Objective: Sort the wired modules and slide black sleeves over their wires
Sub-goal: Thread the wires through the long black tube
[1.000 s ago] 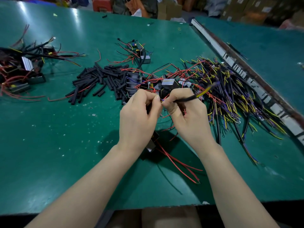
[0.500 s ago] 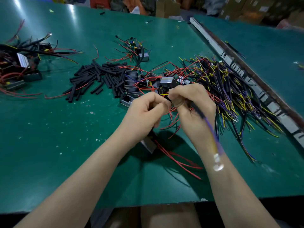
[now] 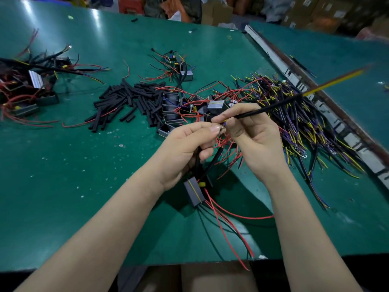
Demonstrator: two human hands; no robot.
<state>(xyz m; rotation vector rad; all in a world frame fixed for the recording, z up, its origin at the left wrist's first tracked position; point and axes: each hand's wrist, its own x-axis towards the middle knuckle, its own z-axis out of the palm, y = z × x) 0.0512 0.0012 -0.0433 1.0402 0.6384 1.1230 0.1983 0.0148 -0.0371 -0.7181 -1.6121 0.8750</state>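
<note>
A slim black sleeve (image 3: 267, 108) is pinched by the right hand (image 3: 252, 142), its axis running up-right; wire ends are gripped by the left hand (image 3: 185, 152), just left.

Left grip (image 3: 185, 144) and right grip (image 3: 250, 133) apparently pinch, fingertips meeting.

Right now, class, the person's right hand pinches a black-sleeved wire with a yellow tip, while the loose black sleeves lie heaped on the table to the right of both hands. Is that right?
One detail is wrong. The pile of loose black sleeves lies to the left of the hands, not the right. The head view shows it. The right hand does pinch the black-sleeved wire with a yellow tip.
</note>
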